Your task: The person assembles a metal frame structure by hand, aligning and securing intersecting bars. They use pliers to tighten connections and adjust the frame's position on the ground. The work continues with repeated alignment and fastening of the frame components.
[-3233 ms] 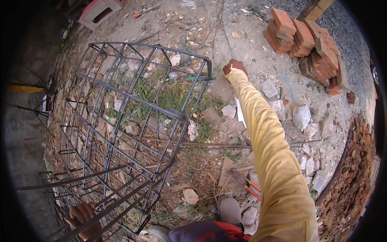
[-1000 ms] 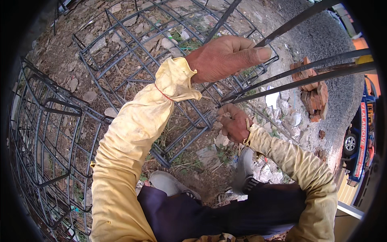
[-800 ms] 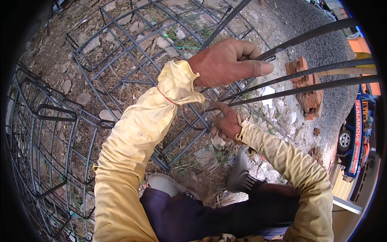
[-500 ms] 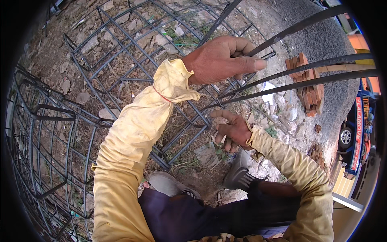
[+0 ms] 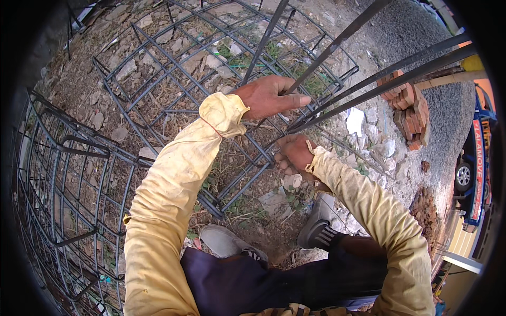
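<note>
My left hand (image 5: 269, 97), in a pale yellow sleeve, is closed round an upright dark steel rebar (image 5: 337, 43), with the thumb pointing right. Below it, my right hand (image 5: 296, 151) has its fingers curled in at the corner of a flat rebar grid (image 5: 216, 95), near the feet of the upright bars. What those fingers pinch is hidden. Two more upright rebars (image 5: 392, 84) lean to the right from the same corner, and another rebar (image 5: 266, 42) rises just behind my left hand.
A rebar cage (image 5: 79, 203) stands at the left. Stacked red bricks (image 5: 411, 113) lie at the right beside grey gravel (image 5: 400, 34). Broken stones and white scraps (image 5: 355, 122) cover the ground. My grey shoes (image 5: 224, 241) are close below the grid; a blue vehicle (image 5: 472, 174) is at the far right.
My left hand has shifted slightly left and down, and the upright rebars now stand steeper. My right hand has moved up to the grid corner, its fingers more curled.
</note>
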Demonstrator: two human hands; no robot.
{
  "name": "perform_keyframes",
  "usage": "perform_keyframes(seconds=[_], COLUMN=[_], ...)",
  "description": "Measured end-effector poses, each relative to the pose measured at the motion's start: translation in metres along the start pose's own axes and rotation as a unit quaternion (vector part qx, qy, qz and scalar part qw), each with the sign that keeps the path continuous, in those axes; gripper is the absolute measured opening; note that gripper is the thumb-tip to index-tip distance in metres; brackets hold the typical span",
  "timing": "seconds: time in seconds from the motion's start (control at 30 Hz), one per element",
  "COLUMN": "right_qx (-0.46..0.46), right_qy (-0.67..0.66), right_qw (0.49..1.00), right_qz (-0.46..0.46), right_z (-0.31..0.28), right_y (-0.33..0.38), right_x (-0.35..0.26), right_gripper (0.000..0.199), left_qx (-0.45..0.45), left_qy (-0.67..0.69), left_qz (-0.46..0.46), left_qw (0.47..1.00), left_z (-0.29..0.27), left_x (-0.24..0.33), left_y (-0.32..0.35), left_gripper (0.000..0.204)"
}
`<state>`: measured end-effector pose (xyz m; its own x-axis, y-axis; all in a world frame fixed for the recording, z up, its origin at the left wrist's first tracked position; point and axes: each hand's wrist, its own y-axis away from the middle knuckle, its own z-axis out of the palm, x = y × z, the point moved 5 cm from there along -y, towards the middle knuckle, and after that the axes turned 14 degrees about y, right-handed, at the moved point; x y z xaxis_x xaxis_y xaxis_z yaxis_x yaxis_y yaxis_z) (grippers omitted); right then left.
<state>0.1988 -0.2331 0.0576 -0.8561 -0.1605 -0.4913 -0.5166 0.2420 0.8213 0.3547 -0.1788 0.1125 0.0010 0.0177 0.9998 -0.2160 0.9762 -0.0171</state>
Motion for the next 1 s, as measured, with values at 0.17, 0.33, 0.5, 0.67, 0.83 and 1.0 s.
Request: perform_keyframes(seconds=[0.17,0.33,0.5,0.67,0.83,1.0], right_qx=[-0.007,0.024,0.053,0.035,0.041,0.043], right_qy=[-0.14,-0.217,-0.252,-0.293,-0.296,-0.079], right_qw=[0.99,0.976,0.965,0.952,0.95,0.978], right_qz=[-0.014,-0.023,-0.052,-0.084,-0.094,-0.191], right_z=[0.003,0.018,0.024,0.026,0.032,0.029], right_y=[-0.003,-0.019,-0.027,-0.036,-0.042,-0.072], right_x=[-0.006,-0.009,-0.011,-0.02,-0.023,-0.012], right_gripper=[0.033,0.024,0.034,0.041,0.039,0.042], left_qx=[0.026,0.015,0.017,-0.01,0.005,-0.082], left_qy=[0.008,-0.08,-0.069,-0.11,-0.223,-0.165], left_qz=[0.01,-0.038,-0.027,-0.002,0.054,-0.041], left_qw=[1.0,0.996,0.997,0.994,0.973,0.982], left_z=[-0.004,-0.011,-0.012,-0.006,-0.011,-0.012], left_x=[-0.001,-0.004,-0.012,-0.021,-0.029,-0.029], left_y=[0.004,0.002,0.007,0.001,0.003,-0.001], left_gripper=[0.051,0.05,0.048,0.034,0.026,0.029])
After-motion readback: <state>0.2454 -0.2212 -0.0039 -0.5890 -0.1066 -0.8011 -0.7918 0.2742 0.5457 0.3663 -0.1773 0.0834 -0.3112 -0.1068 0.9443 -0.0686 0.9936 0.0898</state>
